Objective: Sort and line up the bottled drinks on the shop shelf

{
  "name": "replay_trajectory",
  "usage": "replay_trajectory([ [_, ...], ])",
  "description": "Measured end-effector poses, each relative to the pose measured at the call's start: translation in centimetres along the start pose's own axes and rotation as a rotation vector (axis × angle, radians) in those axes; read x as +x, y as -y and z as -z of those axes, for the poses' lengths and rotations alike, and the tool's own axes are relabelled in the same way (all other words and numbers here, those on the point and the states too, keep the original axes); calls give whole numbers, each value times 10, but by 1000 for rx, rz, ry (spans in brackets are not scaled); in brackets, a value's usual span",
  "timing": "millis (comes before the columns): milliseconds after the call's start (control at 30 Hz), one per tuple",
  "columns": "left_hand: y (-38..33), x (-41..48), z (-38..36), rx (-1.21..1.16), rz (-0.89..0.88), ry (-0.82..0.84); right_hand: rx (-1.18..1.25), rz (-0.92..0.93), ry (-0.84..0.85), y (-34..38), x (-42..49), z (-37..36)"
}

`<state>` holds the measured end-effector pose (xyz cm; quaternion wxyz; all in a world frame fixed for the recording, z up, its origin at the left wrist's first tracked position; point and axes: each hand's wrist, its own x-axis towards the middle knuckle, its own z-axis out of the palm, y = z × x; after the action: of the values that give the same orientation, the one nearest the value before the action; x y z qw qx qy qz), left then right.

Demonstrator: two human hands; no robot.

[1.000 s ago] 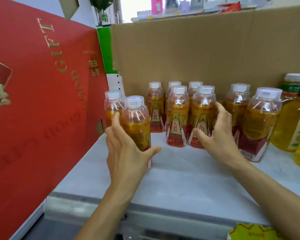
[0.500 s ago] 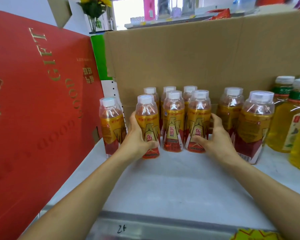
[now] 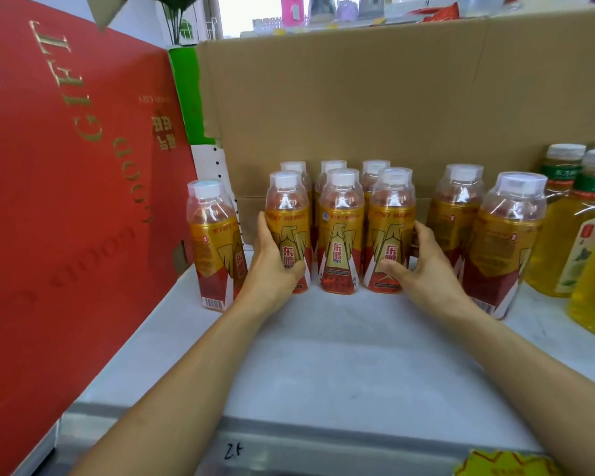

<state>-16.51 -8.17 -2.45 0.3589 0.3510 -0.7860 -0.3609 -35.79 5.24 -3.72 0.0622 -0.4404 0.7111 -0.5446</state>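
A red gift box (image 3: 66, 201) walls the left edge of the shelf (image 3: 323, 355), and a brown carton (image 3: 358, 115) stands along its back edge. Against the carton, about mid-shelf, the red-and-gold bottles (image 3: 340, 231) stand upright in two close rows of three. The left hand (image 3: 272, 269) wraps the left front bottle (image 3: 287, 218), thumb across the label and fingers (image 3: 262, 231) curling round the far side. The right hand (image 3: 426, 269) wraps the right front bottle (image 3: 390, 218) likewise, though its fingertips are hidden behind, so how tightly it grips is probably firm but unclear. The step in hand seems to be squeezing this block square. Next, I judge, the stray bottle (image 3: 210, 242) near the left edge and the two loose bottles (image 3: 505, 242) toward the right edge need drawing in without tipping, kept apart from the yellow tea bottles (image 3: 564, 218).
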Motion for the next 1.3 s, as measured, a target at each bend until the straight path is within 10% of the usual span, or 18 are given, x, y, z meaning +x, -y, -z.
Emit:
replay_trajectory([
  [233, -14, -37, 27, 455, -480, -498, -186, 131, -139, 6, -6, 1],
  [333, -7, -36, 50, 348, -272, -703, -358, 213, -245, 16, -10, 3],
  [467, 15, -19, 68, 29, 188, -444, -412, 342, -266, 29, -20, 8],
  [733, 38, -17, 60, -135, 187, -310, -277, 309, -753, 26, -35, 66],
  [900, 41, -26, 58, -328, 123, -19, -40, -256, -357, 7, -28, 81],
  [1300, 33, -36, 46, -142, 10, 240, -18, -89, 139, 53, -61, 0],
])
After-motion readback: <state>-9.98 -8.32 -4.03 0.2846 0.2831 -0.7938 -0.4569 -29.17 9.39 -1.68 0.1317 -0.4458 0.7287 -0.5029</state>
